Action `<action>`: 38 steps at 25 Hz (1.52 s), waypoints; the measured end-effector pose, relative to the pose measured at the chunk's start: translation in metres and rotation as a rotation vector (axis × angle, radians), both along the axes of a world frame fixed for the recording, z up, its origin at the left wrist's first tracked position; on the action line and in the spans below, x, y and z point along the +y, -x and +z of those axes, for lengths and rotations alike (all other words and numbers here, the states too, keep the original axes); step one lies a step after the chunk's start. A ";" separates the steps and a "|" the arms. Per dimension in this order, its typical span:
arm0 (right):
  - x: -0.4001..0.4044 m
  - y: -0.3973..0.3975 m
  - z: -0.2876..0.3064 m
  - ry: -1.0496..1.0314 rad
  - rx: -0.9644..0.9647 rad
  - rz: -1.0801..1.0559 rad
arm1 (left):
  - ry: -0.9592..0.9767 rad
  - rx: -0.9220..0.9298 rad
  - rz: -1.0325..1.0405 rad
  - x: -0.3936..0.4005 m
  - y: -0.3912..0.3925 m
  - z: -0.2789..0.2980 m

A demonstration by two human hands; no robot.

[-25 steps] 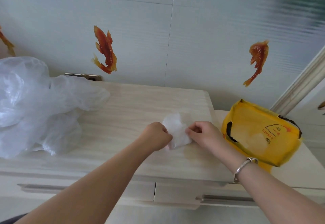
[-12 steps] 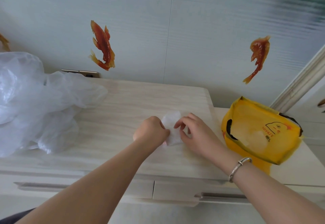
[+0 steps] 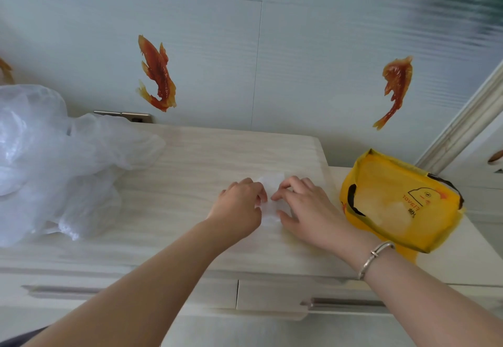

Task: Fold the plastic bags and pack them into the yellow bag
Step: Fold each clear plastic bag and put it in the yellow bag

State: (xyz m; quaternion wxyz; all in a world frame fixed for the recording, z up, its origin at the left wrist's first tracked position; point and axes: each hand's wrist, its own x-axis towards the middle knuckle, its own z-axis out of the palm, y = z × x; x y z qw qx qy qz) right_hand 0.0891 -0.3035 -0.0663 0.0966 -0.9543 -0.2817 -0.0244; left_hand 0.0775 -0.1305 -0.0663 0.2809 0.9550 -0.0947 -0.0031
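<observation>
A small folded white plastic bag lies on the pale wooden cabinet top. My left hand sits on its left side with fingers curled onto it. My right hand covers its right side, fingertips bent and pinching the plastic. Only a narrow strip of the bag shows between the two hands. The yellow bag with a duck print stands open just right of my right hand, with pale plastic visible inside. A heap of loose clear plastic bags fills the left of the cabinet top.
The cabinet has drawers with metal handles along its front. A tiled wall with orange fish stickers rises behind. A socket plate sits at the wall base. A door frame stands at the right.
Both hands have closed in over the small bag, covering more of it. My right hand's fingers have curled down onto the plastic. The bag looks smaller and flatter.
</observation>
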 end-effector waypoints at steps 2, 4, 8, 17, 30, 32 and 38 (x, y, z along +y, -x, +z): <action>-0.001 0.005 0.004 0.067 -0.039 0.067 | 0.008 0.023 0.011 0.001 0.000 -0.001; -0.001 0.010 0.005 0.074 -0.039 0.087 | 0.031 0.079 0.021 0.001 -0.002 0.001; 0.002 0.009 0.000 -0.002 -0.022 0.035 | -0.028 0.197 0.006 0.000 0.000 0.006; 0.007 -0.007 -0.003 -0.652 0.274 -0.337 | 0.110 0.206 0.210 -0.003 -0.003 0.005; 0.021 -0.026 -0.016 -0.597 0.216 -0.309 | 0.096 0.346 0.369 0.011 -0.011 -0.001; 0.023 -0.030 -0.018 -0.586 0.205 -0.361 | 0.056 0.198 0.381 0.013 -0.008 0.001; 0.030 -0.042 -0.020 -0.439 0.246 -0.524 | 0.211 -0.014 0.134 0.001 -0.010 0.003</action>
